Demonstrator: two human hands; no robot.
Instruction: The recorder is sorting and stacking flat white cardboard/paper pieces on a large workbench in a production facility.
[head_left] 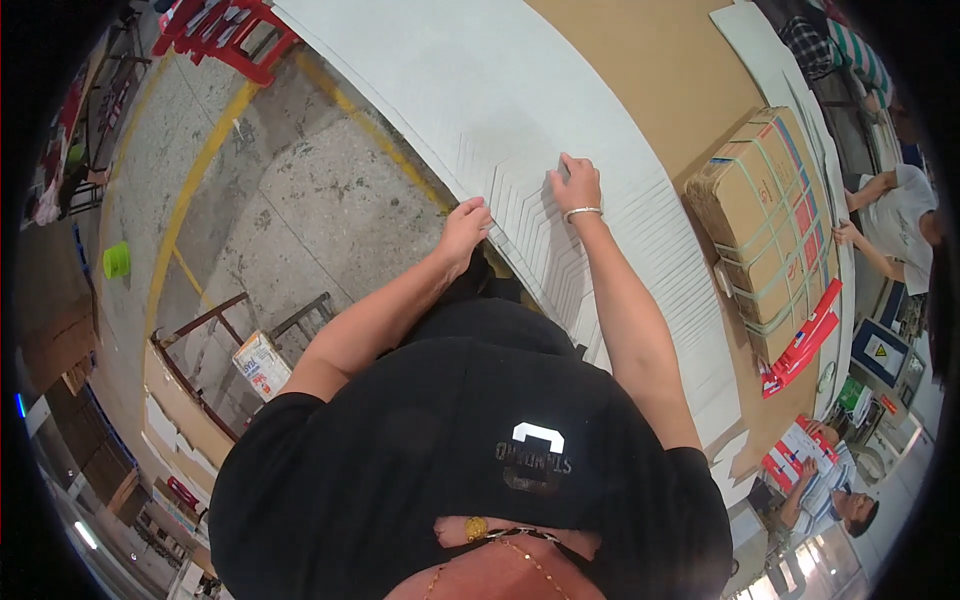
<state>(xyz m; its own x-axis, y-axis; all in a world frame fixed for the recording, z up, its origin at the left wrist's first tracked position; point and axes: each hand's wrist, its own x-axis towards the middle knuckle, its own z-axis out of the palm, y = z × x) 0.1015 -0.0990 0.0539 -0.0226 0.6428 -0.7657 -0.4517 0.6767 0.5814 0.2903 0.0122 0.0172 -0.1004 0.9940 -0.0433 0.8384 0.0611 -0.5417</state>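
Note:
A fanned stack of white sheets [535,235], perhaps paper or thin card, lies on the long table in front of me, its overlapping edges making stepped lines. At the table's near edge, my left hand [465,234] has its fingers closed on the border of the sheets. My right hand [577,190], with a bracelet at the wrist, rests on top of the stack. Its thumb and forefinger are apart, and the other fingers bend out of sight. Nothing shows between the fingers of the right hand.
On the table's right side stands a strapped brown carton [765,215], with red packaging pieces [803,340] beside it. Red plastic stools [225,35] are at the far left. A metal frame [215,350] stands near my left elbow. Other people work along the right.

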